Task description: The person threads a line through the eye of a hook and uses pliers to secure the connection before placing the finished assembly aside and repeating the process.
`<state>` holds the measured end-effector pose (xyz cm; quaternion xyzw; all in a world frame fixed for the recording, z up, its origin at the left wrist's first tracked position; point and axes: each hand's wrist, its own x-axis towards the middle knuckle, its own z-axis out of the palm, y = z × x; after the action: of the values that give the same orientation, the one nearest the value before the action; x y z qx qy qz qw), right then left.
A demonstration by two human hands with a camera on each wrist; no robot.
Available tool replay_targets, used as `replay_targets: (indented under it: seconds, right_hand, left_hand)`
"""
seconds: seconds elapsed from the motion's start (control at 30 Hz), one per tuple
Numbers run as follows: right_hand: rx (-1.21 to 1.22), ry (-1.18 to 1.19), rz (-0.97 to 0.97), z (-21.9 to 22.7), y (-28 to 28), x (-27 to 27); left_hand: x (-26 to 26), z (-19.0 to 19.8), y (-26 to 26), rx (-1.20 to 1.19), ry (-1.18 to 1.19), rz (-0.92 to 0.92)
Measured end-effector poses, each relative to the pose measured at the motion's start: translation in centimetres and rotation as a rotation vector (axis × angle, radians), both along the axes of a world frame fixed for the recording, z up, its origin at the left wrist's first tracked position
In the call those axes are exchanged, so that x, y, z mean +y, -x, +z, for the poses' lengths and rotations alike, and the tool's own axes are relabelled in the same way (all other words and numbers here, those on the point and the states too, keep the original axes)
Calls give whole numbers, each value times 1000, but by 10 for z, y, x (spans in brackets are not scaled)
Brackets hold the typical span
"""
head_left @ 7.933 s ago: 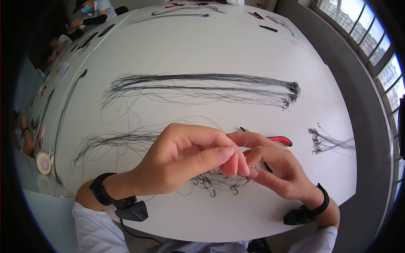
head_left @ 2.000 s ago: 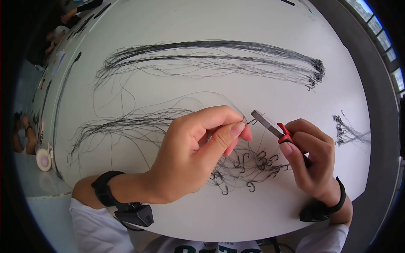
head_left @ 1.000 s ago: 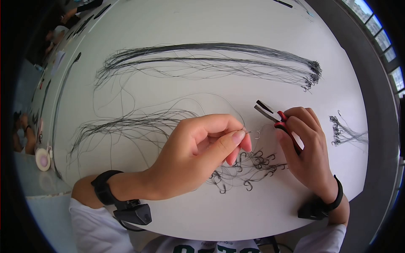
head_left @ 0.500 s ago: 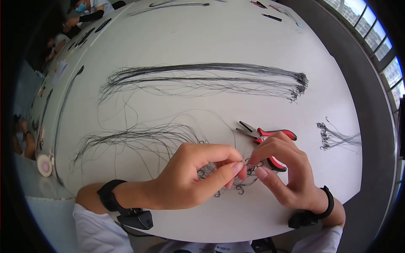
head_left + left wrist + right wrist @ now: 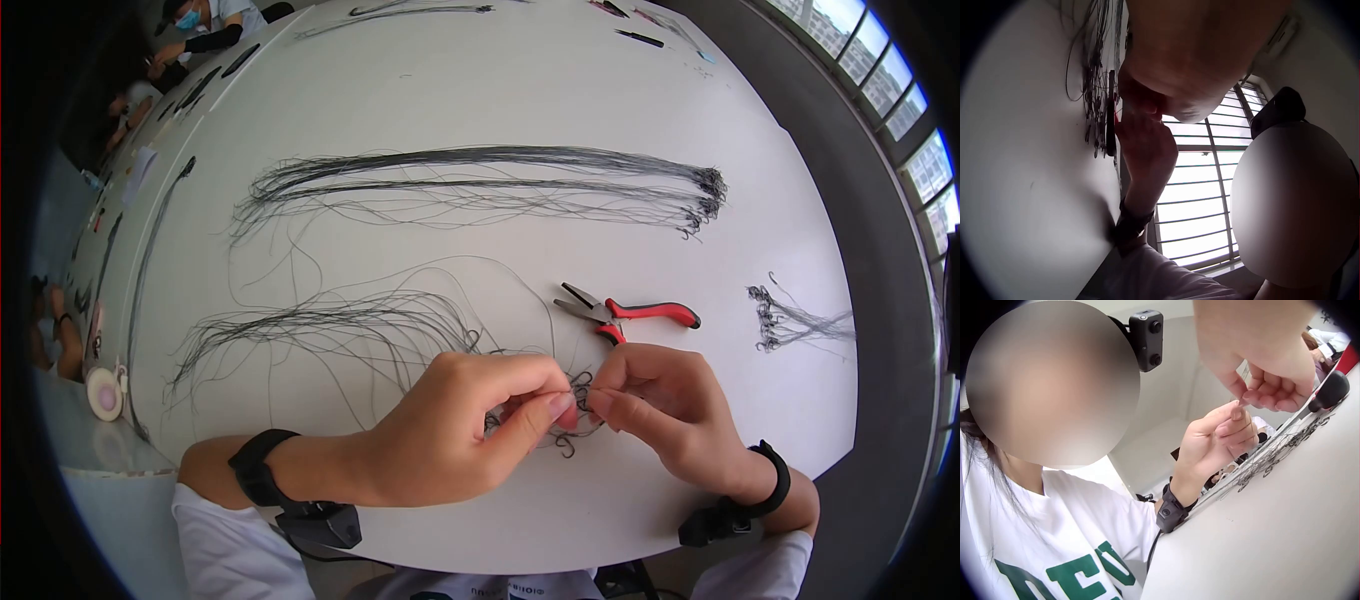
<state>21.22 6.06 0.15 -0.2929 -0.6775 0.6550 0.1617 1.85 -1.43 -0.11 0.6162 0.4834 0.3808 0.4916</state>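
In the head view, thumb and forefinger of my left hand (image 5: 480, 430) pinch a small fish hook tied to thin line. My right hand (image 5: 672, 408) meets it fingertip to fingertip, thumb and forefinger pinching at the same hook, now mostly hidden by the fingers. Under both hands lies a tangled heap of dark fish hooks (image 5: 567, 447) on lines. Just beyond the right hand, red-handled pliers (image 5: 655, 312) rest on the table with their jaws apart. The right wrist view shows the left hand (image 5: 1219, 440) and right hand (image 5: 1272, 381) close above the table.
Line strands (image 5: 330, 318) spread left from the heap. Farther back lies a long bundle of hooked lines (image 5: 480, 155); a smaller bundle (image 5: 800, 322) is at the right edge. A round white object (image 5: 104, 392) stands at far left. Another person (image 5: 215, 25) sits at the back left.
My right hand has put the pliers down on the table and come to the hook at the left fingertips. Both hands have drawn slightly lower. The head view has tilted up.
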Motion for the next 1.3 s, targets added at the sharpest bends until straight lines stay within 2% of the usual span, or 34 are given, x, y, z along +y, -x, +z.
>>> replay_targets:
  seconds: [0.03,0.07,0.13,0.2,0.27,0.3,0.37,0.43,0.57,0.63,0.7,0.77,0.93,1.0,1.03,1.1,1.17,1.23,1.3]
  right_hand:
    - [11,126,-8,1,0,0]
    - [11,127,-9,0,0,1]
    - [133,517,18,-3,-2,4]
    - [146,588,3,4,-2,5]
    - [159,657,-13,6,-2,6]
    - [173,635,-19,7,-2,7]
    - [189,609,-27,6,-4,10]
    - [256,357,-58,5,-7,14]
    - [233,-171,-191,26,-13,18]
    - [212,-332,-229,37,-17,20]
    - [164,-386,-319,45,-18,23]
    - [127,-438,-335,45,-21,35]
    - [76,-452,-377,37,-30,66]
    - [8,-459,-358,35,-32,76]
    - [-65,-466,-342,33,-34,81]
    - [-121,-494,-353,28,-37,95]
    - [-262,-481,-366,22,-41,110]
    - [-304,-482,-373,16,-41,119]
    - [-434,-474,-366,8,-39,125]
  left_hand:
    - [1,5,1,45,9,-11]
    - [1,8,2,89,19,-22]
    - [0,3,3,49,-27,33]
    - [0,0,3,10,-71,88]
    - [2,-1,3,-192,-133,249]
    - [5,4,3,-192,-134,248]
    - [10,16,9,-326,-170,382]
    - [15,23,24,-272,-192,431]
    - [18,30,51,-247,-175,510]
    - [17,32,58,-285,-248,636]
    - [13,33,79,-315,-300,640]
    - [8,36,102,-568,-217,533]
    - [4,40,117,-458,-158,659]
    - [5,39,118,-228,-198,759]
    - [6,37,122,-237,-201,753]
    - [7,31,141,-368,-161,938]
    - [4,21,168,-360,-142,885]
    - [3,12,187,-300,-50,879]
    - [2,6,194,-286,0,924]
